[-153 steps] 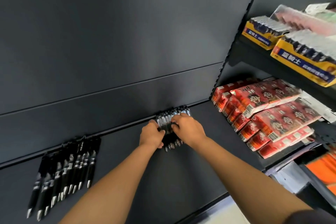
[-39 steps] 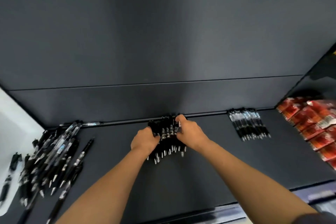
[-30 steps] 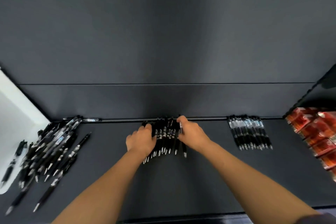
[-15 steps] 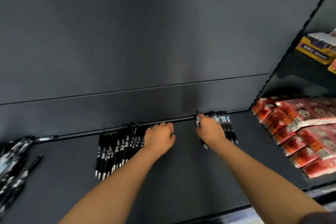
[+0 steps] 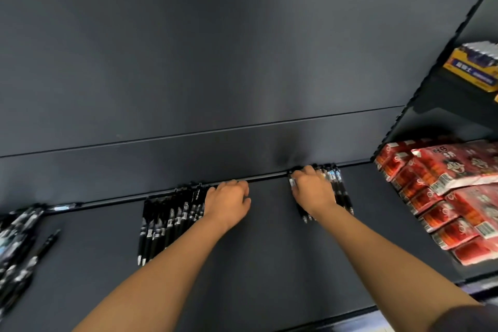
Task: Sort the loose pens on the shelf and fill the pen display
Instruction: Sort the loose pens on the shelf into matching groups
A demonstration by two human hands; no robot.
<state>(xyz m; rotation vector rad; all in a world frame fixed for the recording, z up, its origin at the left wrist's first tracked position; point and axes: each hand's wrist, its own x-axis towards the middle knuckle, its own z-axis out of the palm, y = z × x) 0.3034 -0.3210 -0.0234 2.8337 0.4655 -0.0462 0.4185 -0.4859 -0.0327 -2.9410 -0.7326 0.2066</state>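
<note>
Sorting step | pen [image 5: 291,183] pinched by right hand [image 5: 314,194] at right row [image 5: 341,191] | left hand [image 5: 227,203] slack, empty, by black row [image 5: 169,218] | next: pen to be laid parallel.

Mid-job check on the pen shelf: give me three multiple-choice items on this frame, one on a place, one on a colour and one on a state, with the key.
1. Where on the shelf does the loose pen pile lie?
A. at its left end
B. between the two hands
C. at its right end

2. What colour are the stacked packs to the right of the shelf?
A. green
B. red
C. blue

3. What is the right hand doing?
A. hanging clear above the shelf
B. lifting a yellow box
C. resting on the right pen row at the back rail

Key:
1 A: the pile sits at the picture's left edge, left of the black pen row.
2 B: their wrappers are plainly red.
3 C: the hand lies over that row, covering much of it.
</note>
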